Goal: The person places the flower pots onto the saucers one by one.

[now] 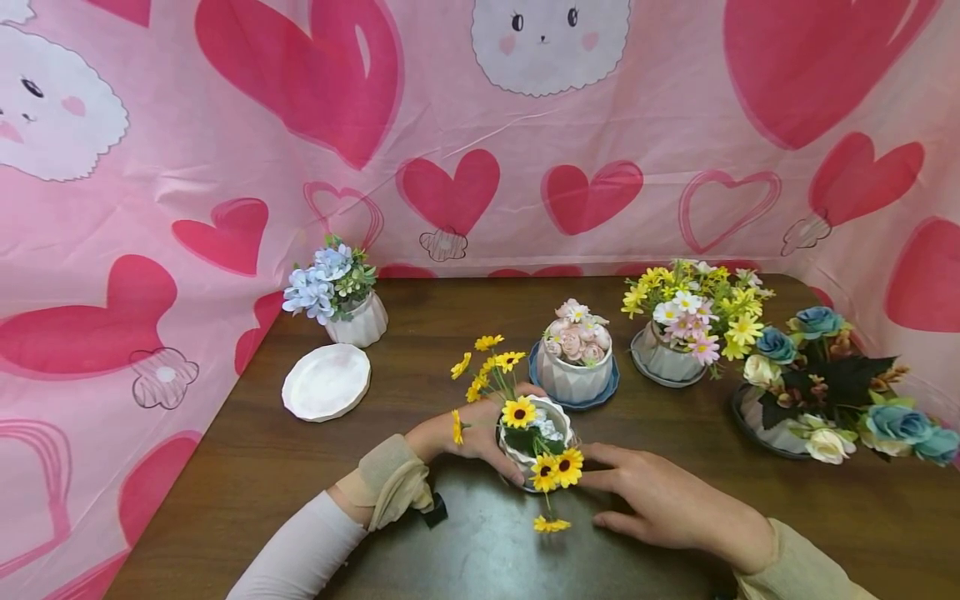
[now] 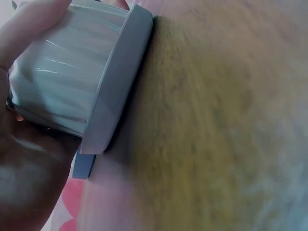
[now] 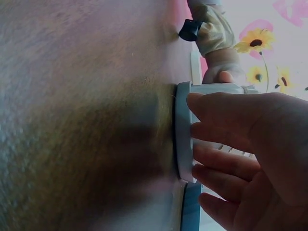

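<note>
Near the middle of the table, in the head view, a white ribbed flower pot (image 1: pixel 568 421) holds yellow sunflowers (image 1: pixel 519 412) that lean out on both sides. My left hand (image 1: pixel 476 429) grips this pot from the left, thumb along its near side; the left wrist view shows thumb and palm around the pot wall (image 2: pixel 67 67). Under the pot is a grey saucer (image 2: pixel 118 86), its base close to the tabletop. On the right side my right hand (image 1: pixel 660 500) has its fingers extended, with fingertips right at the saucer's rim (image 3: pixel 183 139) in the right wrist view.
An unoccupied white saucer (image 1: pixel 326 382) lies left, before a pot of blue flowers (image 1: pixel 363 321). Behind stands a pot of pink roses (image 1: pixel 576 379) on a blue saucer. Farther right are pots with yellow and pink flowers (image 1: pixel 667 354) and blue roses (image 1: pixel 896 421). Heart-patterned cloth (image 1: pixel 517 125) hangs behind.
</note>
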The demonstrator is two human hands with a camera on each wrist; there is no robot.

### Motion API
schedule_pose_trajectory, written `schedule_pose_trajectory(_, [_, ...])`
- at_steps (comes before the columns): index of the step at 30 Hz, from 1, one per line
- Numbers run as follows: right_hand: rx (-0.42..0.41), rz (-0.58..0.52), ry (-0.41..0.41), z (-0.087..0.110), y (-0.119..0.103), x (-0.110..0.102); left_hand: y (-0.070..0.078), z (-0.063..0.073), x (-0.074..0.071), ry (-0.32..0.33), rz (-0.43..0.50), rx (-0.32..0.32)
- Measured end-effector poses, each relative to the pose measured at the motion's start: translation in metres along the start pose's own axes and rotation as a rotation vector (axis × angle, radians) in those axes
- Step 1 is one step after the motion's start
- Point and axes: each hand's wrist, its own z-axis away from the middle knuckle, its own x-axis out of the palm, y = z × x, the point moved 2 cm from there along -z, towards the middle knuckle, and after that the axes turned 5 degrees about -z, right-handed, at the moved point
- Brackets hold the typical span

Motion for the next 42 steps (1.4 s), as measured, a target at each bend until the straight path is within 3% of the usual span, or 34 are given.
schedule_pose_trajectory(13, [0.006,0.003,0.005,0.000,-0.001,0.000,0.000,0.001,-0.001,-0.024,-0.010,0.010])
schedule_pose_trajectory(23, [0.016,-0.009,-0.016,0.000,0.000,0.000,-0.001,0.002,-0.001,-0.043,0.073,0.042])
schedule_pose_trajectory(27, [0.012,-0.007,-0.014,0.001,0.000,0.000,-0.004,0.007,-0.004,-0.001,-0.015,0.012])
schedule_pose_trajectory(31, [-0.002,0.008,0.005,0.001,-0.001,0.000,-0.007,0.016,-0.008,0.069,-0.137,-0.081])
schedule_pose_trajectory(36, [-0.014,0.019,0.019,0.001,-0.001,0.001,-0.011,0.029,-0.013,0.108,-0.274,-0.180])
schedule_pose_trajectory(39, [-0.007,0.017,0.012,0.001,-0.001,0.001,-0.011,0.035,-0.016,0.115,-0.325,-0.192])
schedule_pose_trajectory(42, [0.005,0.010,-0.003,0.001,0.000,0.001,-0.012,0.041,-0.019,0.097,-0.316,-0.182])
